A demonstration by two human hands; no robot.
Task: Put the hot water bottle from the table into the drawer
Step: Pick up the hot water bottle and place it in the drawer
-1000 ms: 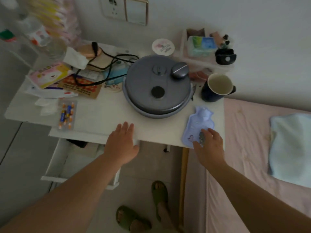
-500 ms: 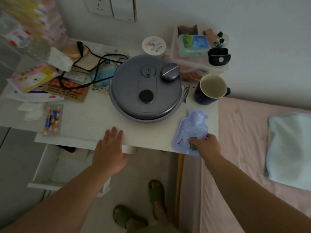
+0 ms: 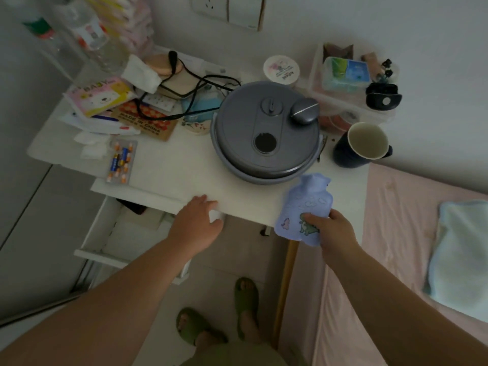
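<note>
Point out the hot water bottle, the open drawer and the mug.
hot water bottle (image 3: 303, 204): head view, on the middle of its blue body, above the gripping fingers.
drawer (image 3: 91, 232): head view, on its white left side wall.
mug (image 3: 343, 154): head view, on its dark outer wall, below the rim.

We see the right hand (image 3: 333, 231) gripping the lower corner of the hot water bottle (image 3: 303, 207), whose bottom overhangs the table (image 3: 184, 178) edge. The left hand (image 3: 196, 224) rests on that edge, above the open drawer (image 3: 105, 233). A grey cooker (image 3: 266, 130) sits just behind the bottle.
</note>
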